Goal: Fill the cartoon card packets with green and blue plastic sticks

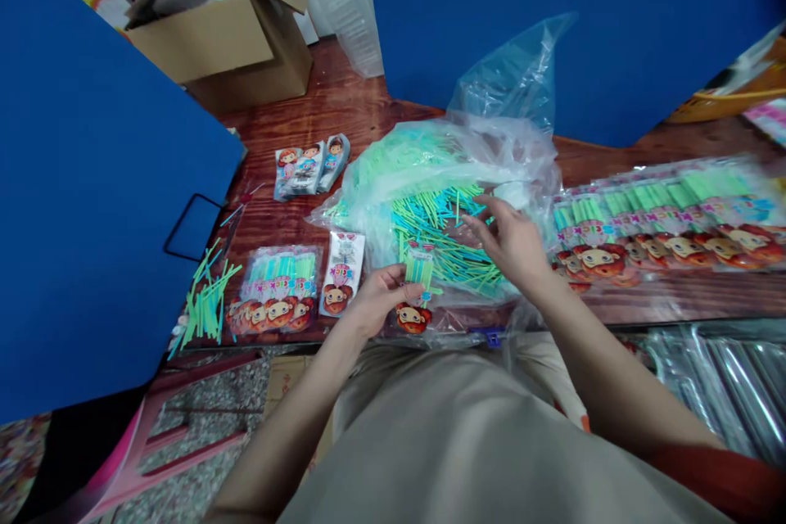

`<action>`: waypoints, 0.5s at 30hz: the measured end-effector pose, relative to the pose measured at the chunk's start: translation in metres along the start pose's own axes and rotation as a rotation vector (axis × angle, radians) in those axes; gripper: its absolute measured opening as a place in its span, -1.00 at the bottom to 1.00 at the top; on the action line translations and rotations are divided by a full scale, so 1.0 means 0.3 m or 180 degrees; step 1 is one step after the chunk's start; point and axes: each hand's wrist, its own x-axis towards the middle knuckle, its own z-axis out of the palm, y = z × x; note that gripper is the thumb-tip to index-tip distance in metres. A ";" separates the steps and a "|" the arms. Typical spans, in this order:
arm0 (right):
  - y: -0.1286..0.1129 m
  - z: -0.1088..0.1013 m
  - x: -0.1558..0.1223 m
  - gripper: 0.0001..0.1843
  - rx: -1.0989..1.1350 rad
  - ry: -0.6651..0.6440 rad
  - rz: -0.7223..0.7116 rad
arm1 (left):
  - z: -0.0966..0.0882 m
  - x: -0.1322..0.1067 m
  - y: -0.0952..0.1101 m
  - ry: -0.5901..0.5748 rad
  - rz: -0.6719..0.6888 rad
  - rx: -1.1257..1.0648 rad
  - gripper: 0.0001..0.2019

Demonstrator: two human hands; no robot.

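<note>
My left hand (381, 296) is closed on a small clear packet (419, 268) printed with a cartoon face, and green and blue sticks show inside it. Over the heap of thin green and blue sticks (430, 217), my right hand (514, 241) reaches in with thumb and fingers apart; I see nothing held between them. The heap lies in a large, opened clear plastic bag (381, 155). Just left of my left hand is a flat printed packet (342, 274), with a group of filled packets (276, 286) beyond it.
A long row of filled packets (669, 221) lies along the right side. Loose sticks (205, 303) lie at the table's left end. Bundled printed packets (310, 168) sit farther back, near a cardboard box (246, 49). Blue panels (479, 8) border the wooden table (344, 86).
</note>
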 end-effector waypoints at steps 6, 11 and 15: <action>0.000 0.020 -0.001 -0.60 0.0165 -0.0213 -0.0206 | -0.095 -0.062 0.062 0.0953 0.0617 -0.0357 -0.58; 0.049 -0.036 0.004 -0.68 -0.0019 0.0123 -0.0290 | -0.357 -0.139 0.152 0.2147 0.1072 0.0516 -0.58; 0.089 -0.081 -0.012 -0.70 -0.0586 0.0431 -0.0377 | -0.534 -0.190 0.164 0.3094 0.1342 0.0930 -0.57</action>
